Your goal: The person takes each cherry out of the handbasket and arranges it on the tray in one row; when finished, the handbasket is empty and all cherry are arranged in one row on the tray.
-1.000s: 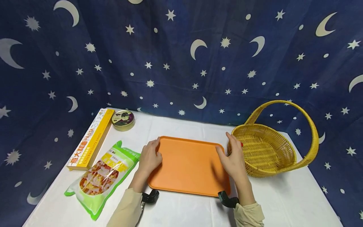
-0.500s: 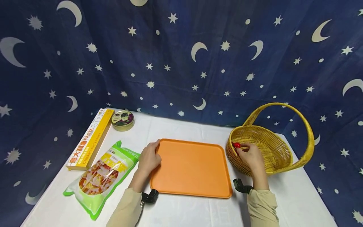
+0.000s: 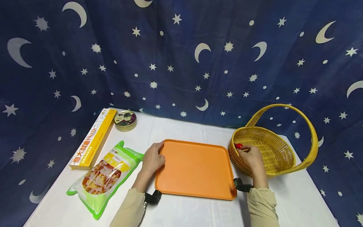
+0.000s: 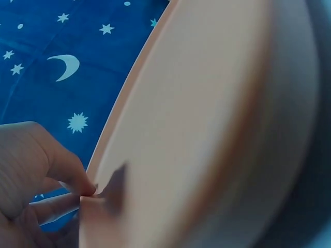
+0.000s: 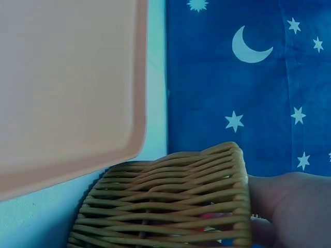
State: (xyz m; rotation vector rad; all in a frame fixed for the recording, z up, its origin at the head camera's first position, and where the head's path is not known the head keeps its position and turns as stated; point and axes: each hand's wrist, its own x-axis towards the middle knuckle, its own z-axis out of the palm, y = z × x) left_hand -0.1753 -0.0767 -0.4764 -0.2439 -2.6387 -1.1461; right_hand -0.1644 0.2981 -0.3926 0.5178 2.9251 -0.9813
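Orange tray: edge pinched by left hand. Red item: inside wicker basket, not yet lifted out; reached by right hand, fingers bent, grip not discernible.

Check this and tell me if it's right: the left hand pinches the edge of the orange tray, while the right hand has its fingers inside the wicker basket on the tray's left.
One thing is wrong: the wicker basket stands to the right of the orange tray, as the head view shows. The left hand and right hand are as you say.
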